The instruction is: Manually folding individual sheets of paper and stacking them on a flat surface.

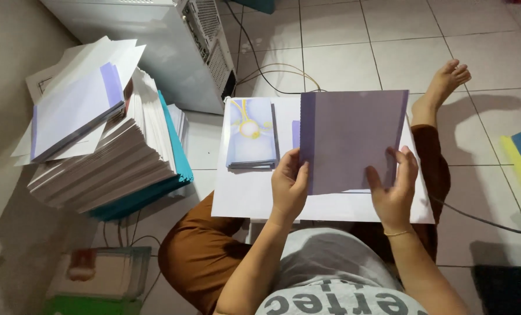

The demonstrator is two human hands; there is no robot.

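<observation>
Lilac-grey and smooth, the sheet was held up at the centre of the frame, above a white board that lay across the person's lap. It was a thin, nearly square sheet with a darker purple band down its left edge, and its longer sides ran roughly upright in the picture, leaning slightly right. The left hand pinched the lower left edge, fingers closed narrowly on the sheet with the thumb in front. The right hand gripped the lower right corner in the same way, fingers spread up the front of the paper. Both hands sat below the sheet, about equally near it, so the paper rose away from them toward the top of the frame. Just left of it, a small stack of glossy blue cards with a yellow design rested on the board. At the upper left of the frame stood a tall, fanned pile of white paper over a teal cover, beside a white computer case on the tiled floor.
</observation>
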